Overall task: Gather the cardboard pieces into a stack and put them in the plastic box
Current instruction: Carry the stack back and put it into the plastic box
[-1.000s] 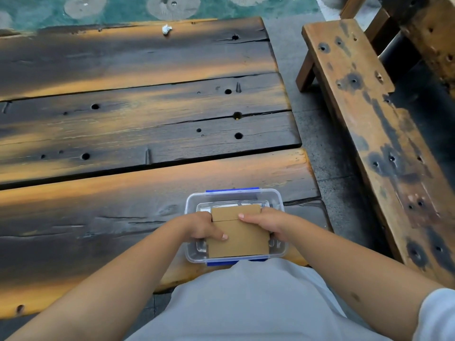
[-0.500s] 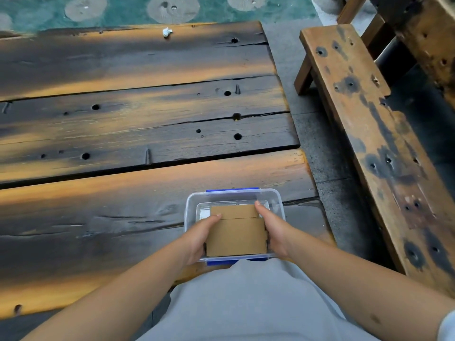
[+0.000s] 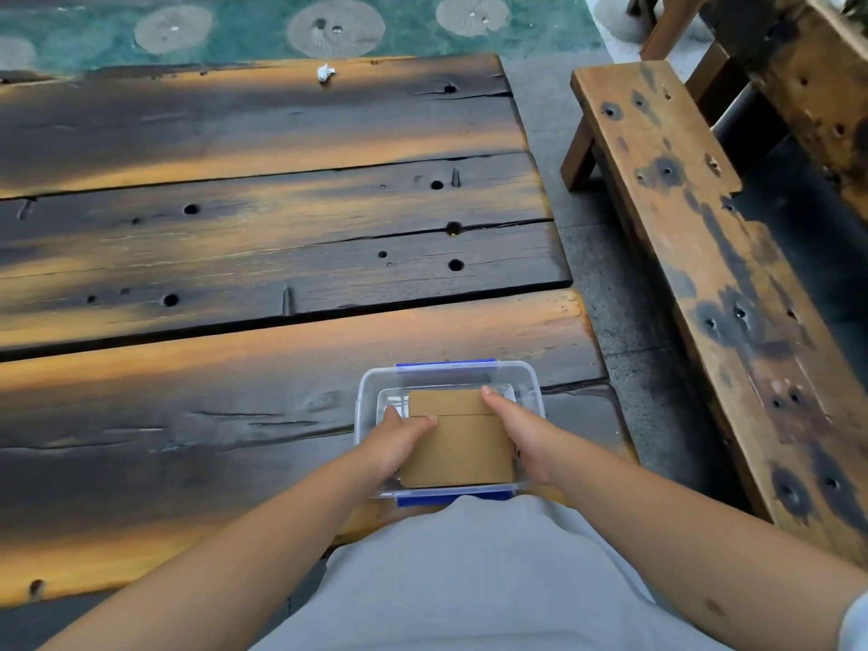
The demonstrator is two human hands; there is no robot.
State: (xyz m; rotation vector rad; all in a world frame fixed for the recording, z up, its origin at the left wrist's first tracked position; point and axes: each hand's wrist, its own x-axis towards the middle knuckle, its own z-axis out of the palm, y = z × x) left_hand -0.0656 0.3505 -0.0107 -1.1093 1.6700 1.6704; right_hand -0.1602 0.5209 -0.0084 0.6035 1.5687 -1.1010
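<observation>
Both hands have slid from the top of the cardboard to its sides since 1 s ago, thumbs now lying along the edges instead of across the face.

Head view: the cardboard stack [image 3: 458, 441] sits inside the clear plastic box [image 3: 371, 392], flat, brown face up, its long axis running away from the person; a second piece's edge shows at the far end. Left hand [image 3: 397, 446] holds the stack's left edge, thumb laid on the top face, the other fingers curled down the side out of sight. Right hand [image 3: 519, 432] holds the right edge, thumb stretched forward along it to the far corner, the rest hidden below. Both hands are inside the box walls, with little gap between them and the plastic.

Box stands at the near right corner of the wooden counter [image 3: 235, 368], its near wall at the counter's front edge, blue clips at its far and near ends. Counter surface left of and beyond the box is bare planks, apart from a small white scrap [image 3: 325, 72] near the far edge. A wooden bench [image 3: 704, 256] stands well apart on the right across a strip of grey floor.
</observation>
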